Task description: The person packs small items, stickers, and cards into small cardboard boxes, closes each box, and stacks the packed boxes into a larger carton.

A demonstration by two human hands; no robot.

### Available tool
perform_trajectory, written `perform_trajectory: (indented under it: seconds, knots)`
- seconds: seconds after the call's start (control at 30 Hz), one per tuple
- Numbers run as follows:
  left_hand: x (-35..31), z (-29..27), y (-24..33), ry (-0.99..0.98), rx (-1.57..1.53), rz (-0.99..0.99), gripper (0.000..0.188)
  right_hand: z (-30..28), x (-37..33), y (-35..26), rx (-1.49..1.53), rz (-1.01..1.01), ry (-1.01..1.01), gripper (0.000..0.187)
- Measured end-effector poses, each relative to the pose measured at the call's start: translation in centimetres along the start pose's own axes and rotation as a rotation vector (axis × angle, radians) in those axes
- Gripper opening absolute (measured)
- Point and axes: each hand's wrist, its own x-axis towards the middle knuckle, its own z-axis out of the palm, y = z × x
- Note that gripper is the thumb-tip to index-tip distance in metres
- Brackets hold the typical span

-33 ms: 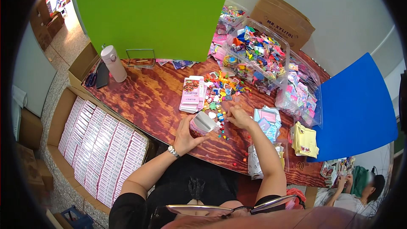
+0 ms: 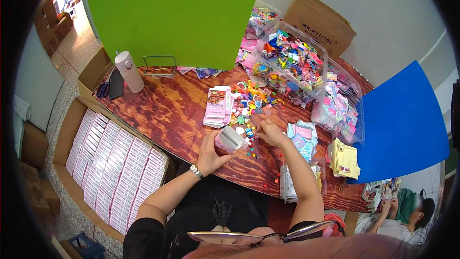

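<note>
My left hand (image 2: 209,157) is wrapped round a small pink cardboard box (image 2: 223,147), tilted, with its open top showing a pale inside. To the right of the box, my right hand (image 2: 271,133) hovers at the near end of a spread of small colourful plastic toys (image 2: 251,97). Its fingers are pinched together; whatever they hold, if anything, is hidden. A stack of flat pink printed boxes (image 2: 217,108) lies just beyond my left hand. Pale blue and pink cards (image 2: 302,139) sit right of my right hand.
Clear tubs of mixed trinkets (image 2: 292,57) and small packets (image 2: 341,103) stand at the back right. Yellow packets (image 2: 344,158) lie by a blue panel (image 2: 407,124). A carton of packed pink boxes (image 2: 115,168) is at left, a pink bottle (image 2: 129,72) behind. Another person (image 2: 407,216) sits lower right.
</note>
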Motion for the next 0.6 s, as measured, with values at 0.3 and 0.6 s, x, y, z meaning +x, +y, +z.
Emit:
perform_trajectory:
  seconds: [0.3,0.6]
  knots:
    - [-0.4,-0.3,0.0,-0.032,-0.193,-0.104,0.091,0.4,-0.2,0.3,-0.037,0.008,-0.050,0.025]
    - [-0.2,-0.1,0.0,-0.019,-0.187,-0.138,0.088,1.2,-0.3,1.7,-0.070,0.006,-0.059,0.028]
